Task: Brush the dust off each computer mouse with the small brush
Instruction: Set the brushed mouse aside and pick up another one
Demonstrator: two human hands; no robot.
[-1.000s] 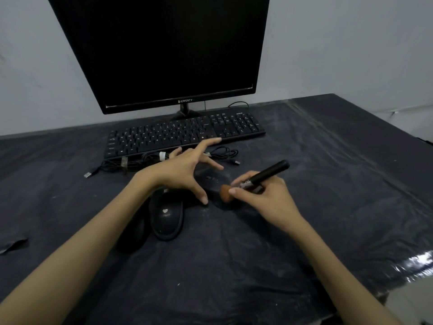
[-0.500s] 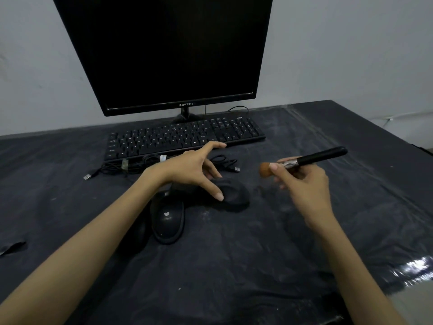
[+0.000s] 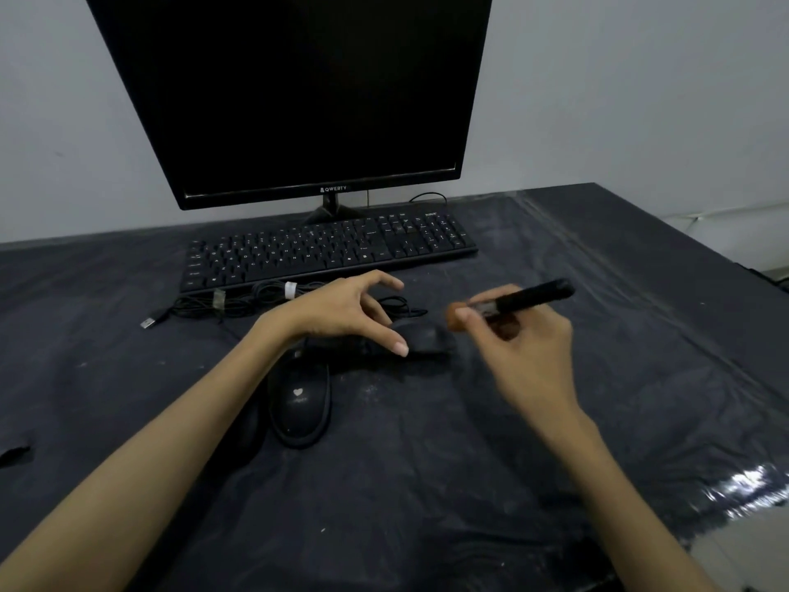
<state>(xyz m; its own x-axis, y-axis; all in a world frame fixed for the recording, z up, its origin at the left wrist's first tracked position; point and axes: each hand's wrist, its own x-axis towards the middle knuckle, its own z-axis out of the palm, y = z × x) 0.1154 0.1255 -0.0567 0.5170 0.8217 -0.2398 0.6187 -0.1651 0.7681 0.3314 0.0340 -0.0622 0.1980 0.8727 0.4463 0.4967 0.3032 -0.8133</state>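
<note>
Dark plastic-covered table (image 3: 555, 484) against a pale wall, pale dust specks scattered on the sheet. Black monitor (image 3: 299, 91), screen off, stands at the back; the keyboard (image 3: 328, 249) lies just in front of it. All else placed from the keyboard: bundled cables (image 3: 239, 301) lie along its near edge. Left hand (image 3: 341, 311) hovers in front of it, fingers spread and lightly curved, holding nothing, over the left end of one black mouse (image 3: 422, 339); contact cannot be told. Right hand (image 3: 516, 339), in front of the keyboard's right end, pinches the small brush (image 3: 508, 303) near its ferrule, orange tuft raised just above and right of that mouse, not touching it. A second mouse (image 3: 301, 399), heart-marked, lies nearer the person, left of the first; a dark shape beside it may be a third. Judgement: brushing is mid-course on the first mouse; the rest look untouched or undecidable.
</note>
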